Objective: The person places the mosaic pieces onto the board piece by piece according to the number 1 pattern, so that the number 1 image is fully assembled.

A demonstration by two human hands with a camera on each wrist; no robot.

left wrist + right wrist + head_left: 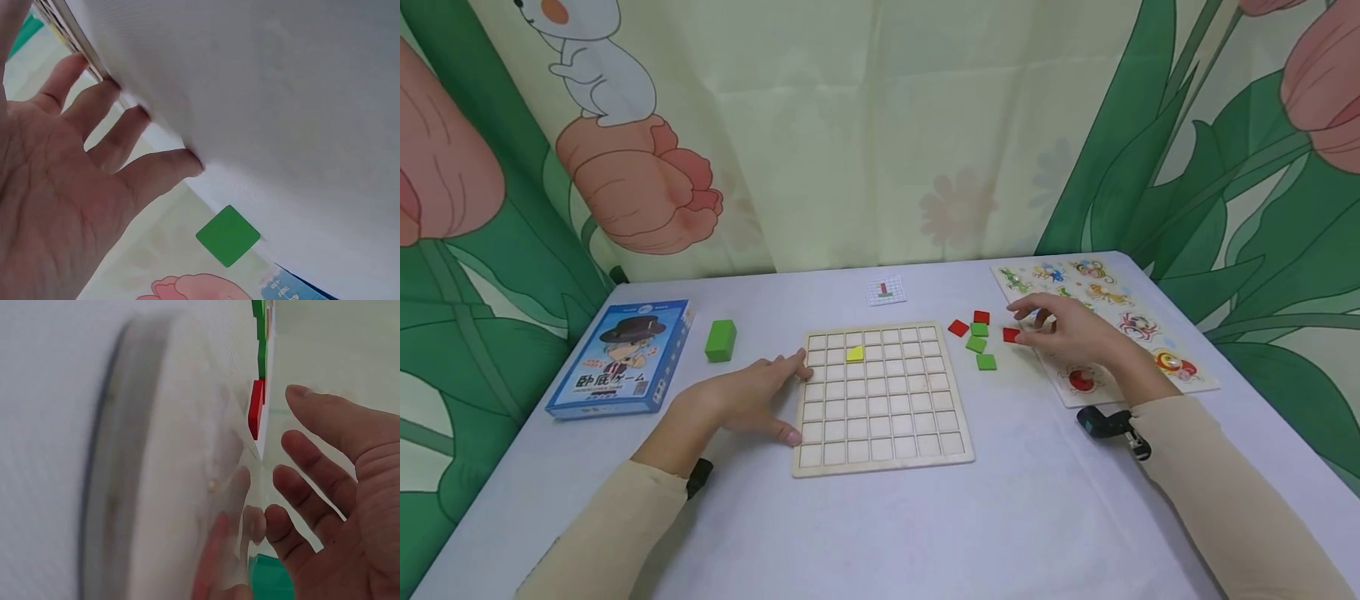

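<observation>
A wooden grid board (877,427) lies mid-table, with a yellow tile (854,354) in one of its upper squares. My left hand (752,395) rests along the board's left edge, thumb near the lower corner and fingers spread. The left wrist view shows this hand (69,150) with its fingertips down at the table and board edge. Just right of a red tile (1011,335), my right hand (1067,332) hovers over the picture board. In the right wrist view its thumb and fingers stand apart, with a gap to the red tile (255,411).
Several loose red and green tiles, among them a green tile (987,362), lie right of the grid. A small pattern card (895,298) sits behind it. At left are a green block (720,341) and a blue box (606,407). The picture board (1187,387) lies at right.
</observation>
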